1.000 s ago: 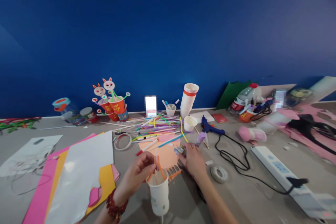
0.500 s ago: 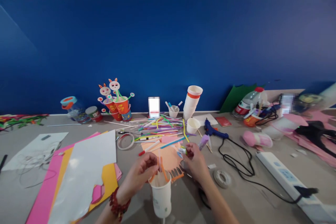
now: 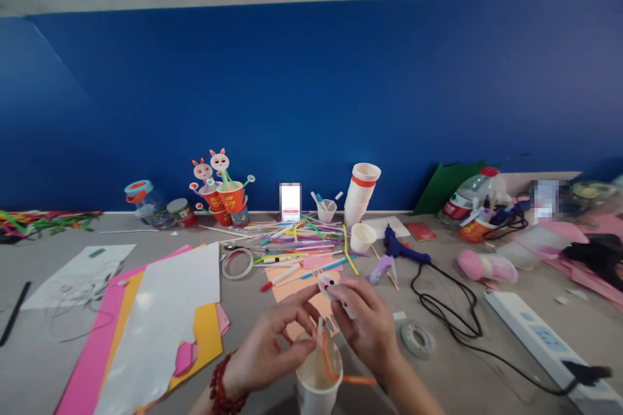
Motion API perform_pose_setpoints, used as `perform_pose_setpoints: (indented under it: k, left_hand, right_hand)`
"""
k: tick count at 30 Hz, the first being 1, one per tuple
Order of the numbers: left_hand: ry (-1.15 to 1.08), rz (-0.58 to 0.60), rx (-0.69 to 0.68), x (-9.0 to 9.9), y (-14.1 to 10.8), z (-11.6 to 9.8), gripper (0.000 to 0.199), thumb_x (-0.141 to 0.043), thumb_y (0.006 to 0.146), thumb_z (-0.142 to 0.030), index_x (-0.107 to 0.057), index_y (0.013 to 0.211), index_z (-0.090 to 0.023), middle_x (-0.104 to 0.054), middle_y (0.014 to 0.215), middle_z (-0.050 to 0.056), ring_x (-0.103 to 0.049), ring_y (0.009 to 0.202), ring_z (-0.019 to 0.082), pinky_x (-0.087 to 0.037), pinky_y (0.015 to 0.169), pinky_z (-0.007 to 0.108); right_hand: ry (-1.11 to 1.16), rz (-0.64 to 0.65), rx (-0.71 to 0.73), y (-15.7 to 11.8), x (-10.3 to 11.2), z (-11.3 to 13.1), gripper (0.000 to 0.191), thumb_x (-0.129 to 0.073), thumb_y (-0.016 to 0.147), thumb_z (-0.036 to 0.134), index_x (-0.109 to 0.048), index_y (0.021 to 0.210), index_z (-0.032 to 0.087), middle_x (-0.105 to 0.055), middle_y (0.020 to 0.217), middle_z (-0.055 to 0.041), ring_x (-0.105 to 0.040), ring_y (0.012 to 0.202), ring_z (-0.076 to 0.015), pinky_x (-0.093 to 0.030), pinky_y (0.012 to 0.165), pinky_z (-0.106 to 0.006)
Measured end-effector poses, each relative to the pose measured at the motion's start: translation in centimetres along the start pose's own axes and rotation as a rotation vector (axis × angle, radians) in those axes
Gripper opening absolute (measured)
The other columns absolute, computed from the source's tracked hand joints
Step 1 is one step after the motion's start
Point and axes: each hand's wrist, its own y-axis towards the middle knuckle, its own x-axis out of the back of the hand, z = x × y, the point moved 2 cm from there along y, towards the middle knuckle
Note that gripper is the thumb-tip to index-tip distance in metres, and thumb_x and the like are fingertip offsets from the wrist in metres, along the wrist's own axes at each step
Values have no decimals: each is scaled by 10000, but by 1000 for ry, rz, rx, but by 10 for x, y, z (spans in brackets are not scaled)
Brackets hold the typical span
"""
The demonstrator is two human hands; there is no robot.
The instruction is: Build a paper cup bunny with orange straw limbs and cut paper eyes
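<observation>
A white paper cup (image 3: 318, 395) stands low in the centre, with orange bent straws (image 3: 331, 363) and a pale straw rising from it; one orange straw sticks out to the right. My right hand (image 3: 367, 321) is closed on a small white paper face (image 3: 328, 283) with black eyes and pinkish ears. Over the cup's left side is my left hand (image 3: 280, 340), its fingers apart and curved around the straw tops; no object shows in its grasp. Behind both hands lies a peach paper sheet (image 3: 287, 292).
Scattered straws (image 3: 296, 237) lie ahead, near a stack of white cups (image 3: 361, 194) and two finished cup figures (image 3: 226, 198). A blue glue gun (image 3: 406, 249), clear tape roll (image 3: 417, 338) and power strip (image 3: 540, 334) are right. Coloured sheets (image 3: 160, 311) lie left.
My right hand has moved from the glue bottle area to above the cup, now with the paper face. My left hand has loosened beside the straws. The view has shifted slightly.
</observation>
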Motion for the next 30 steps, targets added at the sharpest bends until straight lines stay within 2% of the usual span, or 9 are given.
perform_pose_setpoints:
  k: [3, 5, 10, 13, 16, 18, 22, 26, 30]
  left_hand:
    - [-12, -20, 5, 0, -1, 1, 44, -658, 853, -157, -632, 841, -191, -638, 1314, 156, -578, 1237, 315, -476, 960, 381]
    - [-49, -48, -8, 1, -1, 2, 40, -668, 867, -181, -635, 845, -185, -564, 1419, 158, -597, 1196, 299, -461, 985, 396]
    - [-289, -84, -46, 2, -4, 8, 50, -683, 894, -227, -646, 880, -196, -556, 1433, 126, -621, 1115, 254, -466, 966, 394]
    - [-372, -112, -48, 2, -5, 8, 44, -692, 892, -223, -655, 883, -200, -594, 1392, 109, -621, 1095, 242, -478, 930, 367]
    - [-427, -123, -28, 3, -5, 5, 87, -706, 880, -235, -642, 845, -188, -624, 1359, 112, -646, 981, 211, -497, 850, 334]
    - [-451, -131, -6, 5, -5, 2, 117, -723, 864, -249, -635, 828, -180, -643, 1333, 120, -651, 922, 196, -499, 789, 306]
    - [-460, -183, 88, 6, -4, -1, 158, -767, 812, -264, -646, 802, -164, -616, 1368, 139, -644, 817, 163, -478, 671, 254]
    - [-447, -263, 147, 8, 0, 3, 190, -782, 786, -273, -637, 774, -151, -450, 1520, 140, -636, 770, 136, -458, 596, 234]
    - [-406, -266, 211, 9, 3, 11, 222, -765, 804, -323, -625, 790, -151, -545, 1396, 134, -609, 694, 100, -439, 560, 214]
  right_hand:
    - [24, 51, 55, 6, 4, 8, 350, -530, 872, 39, -624, 1163, 208, -678, 984, -97, -648, 887, -228, -562, 757, -342]
    - [61, 81, 79, 11, 7, 13, 399, -515, 852, 45, -615, 1211, 189, -679, 1022, -113, -643, 906, -241, -564, 773, -370]
    - [118, 22, 52, 17, 3, 15, 290, -552, 898, 48, -646, 1117, 213, -664, 989, -94, -635, 911, -230, -553, 777, -351]
    - [174, -32, -103, 17, -2, 10, 211, -603, 910, 94, -634, 1073, 226, -631, 1011, -86, -636, 872, -209, -556, 747, -321]
    - [328, 12, -272, 18, -5, 7, 293, -631, 907, 158, -583, 1185, 237, -613, 1063, -78, -626, 749, -164, -559, 674, -286]
    - [411, 60, -328, 20, -5, 6, 311, -632, 901, 172, -575, 1198, 243, -641, 1011, -54, -630, 719, -155, -555, 673, -279]
    - [403, 105, -369, 22, -4, 5, 22, -626, 895, 210, -637, 879, 220, -664, 771, -19, -627, 710, -179, -508, 672, -287]
    - [491, 125, -517, 21, 0, -6, 108, -630, 914, 282, -645, 836, 208, -683, 772, -32, -638, 729, -190, -489, 689, -295]
    - [759, 36, -727, 26, 10, -13, 152, -682, 897, 358, -652, 849, 217, -695, 864, -37, -664, 856, -210, -498, 761, -294]
